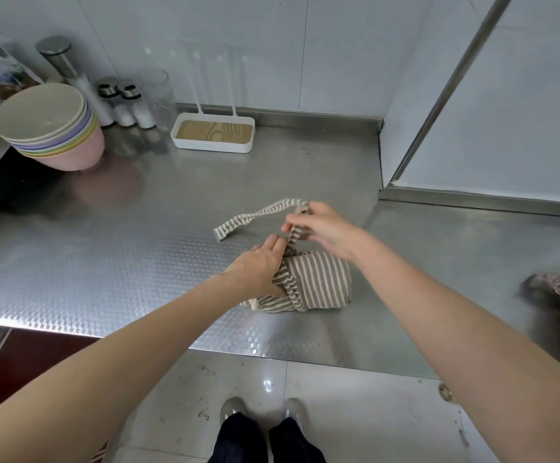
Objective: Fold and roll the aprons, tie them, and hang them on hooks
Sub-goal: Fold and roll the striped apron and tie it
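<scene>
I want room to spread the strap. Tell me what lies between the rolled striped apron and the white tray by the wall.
Head view: only the strap's loose end on bare steel counter between the rolled striped apron and the white tray.

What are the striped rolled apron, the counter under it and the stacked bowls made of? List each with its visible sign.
Brown-and-white striped rolled apron: soft woven cloth, likely cotton; it creases and its strap lies limp.
Silvery metal counter: probably stainless steel, with an embossed diamond pattern near the front and mirror-like reflections.
Stacked pastel bowls: matte, opaque and thin-rimmed, perhaps plastic or a fibre composite; the look leaves it open.
</scene>
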Demonstrator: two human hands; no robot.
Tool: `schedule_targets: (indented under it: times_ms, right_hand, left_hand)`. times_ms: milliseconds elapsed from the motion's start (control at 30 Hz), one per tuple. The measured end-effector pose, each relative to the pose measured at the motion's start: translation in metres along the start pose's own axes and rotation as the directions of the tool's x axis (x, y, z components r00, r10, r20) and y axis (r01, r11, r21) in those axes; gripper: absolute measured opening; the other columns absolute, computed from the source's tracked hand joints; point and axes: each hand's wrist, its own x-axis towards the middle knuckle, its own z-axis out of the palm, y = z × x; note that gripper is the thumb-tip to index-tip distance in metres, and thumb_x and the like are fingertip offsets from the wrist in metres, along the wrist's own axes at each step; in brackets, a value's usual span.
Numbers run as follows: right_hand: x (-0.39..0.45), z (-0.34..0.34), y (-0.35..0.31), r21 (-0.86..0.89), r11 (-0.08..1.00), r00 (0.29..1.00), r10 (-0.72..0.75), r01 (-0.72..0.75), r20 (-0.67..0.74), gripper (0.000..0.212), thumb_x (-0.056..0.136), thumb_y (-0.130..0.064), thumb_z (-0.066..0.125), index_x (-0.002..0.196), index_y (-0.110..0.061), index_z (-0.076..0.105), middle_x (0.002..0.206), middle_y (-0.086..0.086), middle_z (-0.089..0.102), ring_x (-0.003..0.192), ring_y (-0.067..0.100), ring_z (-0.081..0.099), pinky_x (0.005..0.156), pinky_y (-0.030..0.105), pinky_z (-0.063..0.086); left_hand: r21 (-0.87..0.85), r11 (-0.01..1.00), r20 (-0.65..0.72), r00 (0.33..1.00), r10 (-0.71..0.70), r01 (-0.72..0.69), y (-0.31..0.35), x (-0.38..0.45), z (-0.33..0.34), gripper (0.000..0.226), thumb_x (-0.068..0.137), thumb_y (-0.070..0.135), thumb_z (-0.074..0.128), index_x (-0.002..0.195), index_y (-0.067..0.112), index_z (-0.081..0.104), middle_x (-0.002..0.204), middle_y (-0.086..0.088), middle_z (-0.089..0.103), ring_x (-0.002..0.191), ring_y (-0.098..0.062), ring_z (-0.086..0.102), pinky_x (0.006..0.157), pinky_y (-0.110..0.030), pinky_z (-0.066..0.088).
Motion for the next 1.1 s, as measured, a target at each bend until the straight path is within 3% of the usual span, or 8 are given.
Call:
schedule_targets:
  times_ms: [133,367,500,600,733,867,1000,1100]
  right_hand:
    - [0.000,-0.036,-0.006,0.372,0.928,0.957,0.104,0.005,-0.270,0.020,0.097,-0.005,0.044,0.079,-0.013,0.047,0.060,0.004,0.058,0.054,0.010,0.052,0.050,0.020,0.034]
    - [-0.001,-0.058,0.027,0.711,0.703,0.908,0.290,0.012,-0.302,0.011,0.099,-0.003,0.039,0.089,-0.005,0.044,0.068,0.010,0.048,0.068,0.023,0.056,0.057,0.031,0.058]
    - [-0.006,-0.070,0.037,0.763,0.641,0.864,0.335,0.084,-0.376,0.024,0.099,-0.002,0.036,0.075,-0.004,0.039,0.062,0.008,0.032,0.063,0.021,0.050,0.044,0.026,0.055]
    - [-0.016,-0.073,0.051,0.812,0.579,0.859,0.379,0.071,-0.345,0.024,0.099,-0.004,0.038,0.075,-0.005,0.041,0.065,0.008,0.032,0.059,0.015,0.042,0.053,0.032,0.057]
    - [-0.025,-0.054,0.050,0.663,0.748,0.881,0.292,0.033,-0.373,0.030,0.099,-0.013,0.043,0.069,-0.009,0.038,0.053,0.006,0.031,0.051,0.016,0.045,0.083,0.038,0.052]
    - [-0.025,-0.032,0.018,0.260,0.954,0.923,-0.041,0.150,-0.382,0.034,0.101,-0.019,0.038,0.068,-0.012,0.039,0.035,-0.004,0.033,0.037,0.012,0.052,0.044,0.024,0.046]
    - [-0.026,-0.011,-0.021,0.047,0.973,0.960,-0.213,0.225,-0.180,0.035,0.101,-0.021,0.038,0.067,-0.012,0.039,0.037,-0.005,0.035,0.037,0.014,0.050,0.040,0.022,0.039]
    - [-0.023,0.004,-0.046,0.029,0.969,0.967,-0.241,0.243,-0.079,0.033,0.101,-0.018,0.038,0.068,-0.011,0.039,0.039,-0.002,0.039,0.035,0.014,0.050,0.040,0.023,0.039]
  left_hand:
    - [0.329,0.943,-0.072,0.994,0.079,-0.052,0.000,0.004,0.008,0.071,0.086,0.021,0.062,0.141,0.006,0.020,0.136,-0.009,0.031,0.126,-0.025,0.037,0.102,-0.035,0.039]
    - [0.326,0.933,-0.036,0.984,0.175,-0.154,-0.005,0.007,0.007,0.080,0.089,0.020,0.057,0.150,0.013,0.005,0.143,-0.005,0.032,0.123,-0.027,0.043,0.104,-0.037,0.037]
    - [-0.140,0.968,-0.222,0.959,0.173,-0.207,-0.022,-0.002,-0.014,0.065,0.083,0.005,0.062,0.142,0.014,0.036,0.137,-0.009,0.049,0.124,-0.025,0.049,0.101,-0.026,0.033]
    - [-0.520,0.848,-0.375,0.919,-0.124,-0.098,-0.040,-0.009,-0.034,0.048,0.082,0.001,0.064,0.129,0.004,0.053,0.122,-0.016,0.061,0.114,-0.027,0.057,0.092,-0.024,0.038]
    - [-0.780,0.625,-0.316,0.843,-0.436,0.031,-0.054,0.002,-0.059,0.036,0.087,0.015,0.063,0.119,0.001,0.056,0.117,-0.017,0.062,0.111,-0.031,0.057,0.091,-0.038,0.045]
    - [-0.599,0.755,-0.277,0.817,-0.507,0.266,-0.062,0.009,-0.064,0.036,0.088,0.024,0.062,0.118,0.004,0.059,0.114,-0.019,0.063,0.109,-0.036,0.056,0.085,-0.037,0.043]
    - [-0.429,0.818,-0.156,0.861,-0.485,0.383,-0.054,0.007,-0.059,0.036,0.088,0.029,0.062,0.118,0.009,0.059,0.114,-0.015,0.063,0.106,-0.033,0.057,0.078,-0.033,0.042]
    - [-0.165,0.955,-0.085,0.961,-0.262,0.246,-0.038,0.006,-0.061,0.038,0.087,0.028,0.063,0.121,0.013,0.058,0.117,-0.010,0.063,0.109,-0.031,0.057,0.083,-0.032,0.044]
